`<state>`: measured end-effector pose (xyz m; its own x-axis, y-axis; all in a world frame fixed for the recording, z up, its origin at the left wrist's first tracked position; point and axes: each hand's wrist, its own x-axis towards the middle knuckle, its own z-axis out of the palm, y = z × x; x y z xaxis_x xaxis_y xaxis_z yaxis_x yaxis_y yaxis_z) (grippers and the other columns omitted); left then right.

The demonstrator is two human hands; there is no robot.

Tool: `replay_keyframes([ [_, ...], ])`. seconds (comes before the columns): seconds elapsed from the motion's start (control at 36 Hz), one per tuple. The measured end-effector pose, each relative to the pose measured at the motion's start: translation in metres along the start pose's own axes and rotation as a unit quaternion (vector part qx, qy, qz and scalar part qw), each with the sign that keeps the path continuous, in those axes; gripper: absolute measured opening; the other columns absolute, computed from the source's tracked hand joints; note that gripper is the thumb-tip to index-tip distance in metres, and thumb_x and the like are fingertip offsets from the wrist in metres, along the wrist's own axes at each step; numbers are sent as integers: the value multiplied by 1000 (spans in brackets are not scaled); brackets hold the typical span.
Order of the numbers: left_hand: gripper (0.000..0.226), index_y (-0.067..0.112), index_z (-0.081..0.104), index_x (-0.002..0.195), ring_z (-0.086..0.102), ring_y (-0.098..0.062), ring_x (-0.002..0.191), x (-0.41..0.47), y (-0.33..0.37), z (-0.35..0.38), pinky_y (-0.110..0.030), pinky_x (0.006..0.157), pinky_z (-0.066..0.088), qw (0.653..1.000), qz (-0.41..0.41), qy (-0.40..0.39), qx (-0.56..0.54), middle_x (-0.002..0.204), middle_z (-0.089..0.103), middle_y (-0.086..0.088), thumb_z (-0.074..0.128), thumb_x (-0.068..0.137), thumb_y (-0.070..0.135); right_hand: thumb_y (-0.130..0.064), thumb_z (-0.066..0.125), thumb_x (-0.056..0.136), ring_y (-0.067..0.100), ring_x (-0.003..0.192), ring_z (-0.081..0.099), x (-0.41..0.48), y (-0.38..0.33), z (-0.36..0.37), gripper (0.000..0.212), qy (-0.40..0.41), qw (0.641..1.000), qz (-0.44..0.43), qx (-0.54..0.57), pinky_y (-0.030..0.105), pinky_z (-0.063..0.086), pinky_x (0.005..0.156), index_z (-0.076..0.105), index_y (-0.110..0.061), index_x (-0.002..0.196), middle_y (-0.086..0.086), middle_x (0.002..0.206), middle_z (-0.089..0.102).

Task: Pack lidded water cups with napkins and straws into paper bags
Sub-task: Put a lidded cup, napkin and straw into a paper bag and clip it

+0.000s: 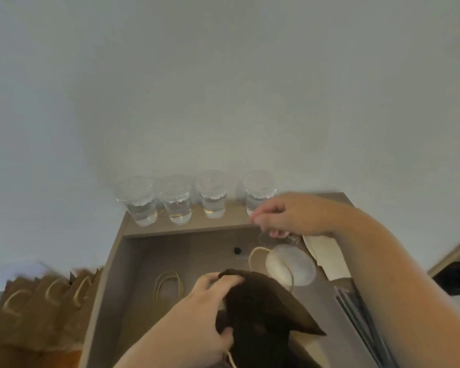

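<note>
At lower centre of the frame: dark paper bag (263, 309), mouth open, rim gripped by the left hand (210, 301). Lower left: row of brown bags (43, 309). Lower right: dark straws (356, 306). Mid right: white disc (300, 264) and napkins (327, 258). Above them: right hand (284, 216), fingers curled; whether it holds anything cannot be told. Farthest back, on the ledge (223, 225): four lidded water cups (177, 200) in a row.

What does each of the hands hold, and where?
The left hand grips the dark paper bag at its top edge. The right hand is curled, but whether it holds anything is too blurred to tell.
</note>
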<state>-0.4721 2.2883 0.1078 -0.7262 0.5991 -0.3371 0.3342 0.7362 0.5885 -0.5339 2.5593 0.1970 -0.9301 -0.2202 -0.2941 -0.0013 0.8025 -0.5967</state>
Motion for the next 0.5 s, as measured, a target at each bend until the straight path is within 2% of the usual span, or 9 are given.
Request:
replay_keyframes([
  [0.03, 79, 71, 23, 144, 50, -7, 139, -1, 1, 0, -24, 119, 37, 1000, -8, -6, 3, 165, 13, 30, 69, 88, 40, -58, 65, 99, -1, 97, 70, 10, 1, -9, 22, 84, 996, 3, 23, 17, 53, 84, 69, -48, 119, -23, 106, 73],
  [0.08, 83, 77, 17, 141, 56, -10, 136, -3, 5, 0, -25, 112, 42, 1000, -20, -16, 3, 168, 3, 32, 67, 85, 42, -61, 71, 92, 13, 118, 64, 34, 5, -19, 48, 216, 975, 38, 24, 27, 54, 91, 61, -41, 134, -10, 133, 61],
  [0.11, 84, 80, 16, 139, 60, -10, 132, -4, 8, 0, -26, 108, 44, 999, -25, -21, 2, 169, 0, 33, 67, 84, 43, -65, 73, 87, 22, 128, 59, 46, 7, -20, 68, 240, 968, 70, 10, 37, 54, 99, 53, -36, 145, -2, 145, 51],
  [0.17, 86, 84, 13, 137, 63, -13, 128, -6, 12, 0, -30, 109, 47, 999, -37, -34, -2, 168, -5, 36, 68, 83, 44, -73, 77, 78, 35, 139, 49, 69, 9, -15, 101, 228, 965, 128, -7, 51, 48, 111, 36, -29, 159, 9, 156, 36],
  [0.22, 89, 87, 12, 135, 69, -8, 113, -7, 12, 2, -32, 104, 51, 998, -47, -41, -8, 166, -8, 40, 70, 83, 44, -77, 78, 73, 40, 142, 46, 89, 13, -9, 116, 194, 969, 156, -2, 55, 46, 114, 26, -26, 163, 11, 158, 30],
  [0.28, 91, 89, 10, 134, 68, 1, 94, -8, 11, 5, -27, 95, 51, 998, -50, -38, -18, 165, -8, 42, 70, 81, 45, -77, 78, 70, 41, 138, 47, 105, 17, -4, 119, 179, 970, 166, -21, 54, 47, 111, 24, -25, 162, 13, 156, 32],
  [0.39, 93, 89, 10, 135, 66, -3, 95, -9, 9, 9, -27, 95, 50, 997, -55, -32, -38, 161, -10, 47, 71, 81, 43, -68, 77, 69, 42, 128, 53, 122, 26, -2, 110, 188, 967, 169, -38, 49, 50, 98, 28, -24, 156, 14, 146, 39],
  [0.5, 93, 88, 10, 136, 66, -1, 83, -10, 8, 13, -19, 81, 46, 998, -45, -19, -44, 161, -8, 47, 70, 78, 45, -64, 80, 65, 41, 126, 53, 110, 26, -12, 114, 180, 969, 165, -24, 50, 52, 101, 25, -29, 158, 13, 146, 38],
])
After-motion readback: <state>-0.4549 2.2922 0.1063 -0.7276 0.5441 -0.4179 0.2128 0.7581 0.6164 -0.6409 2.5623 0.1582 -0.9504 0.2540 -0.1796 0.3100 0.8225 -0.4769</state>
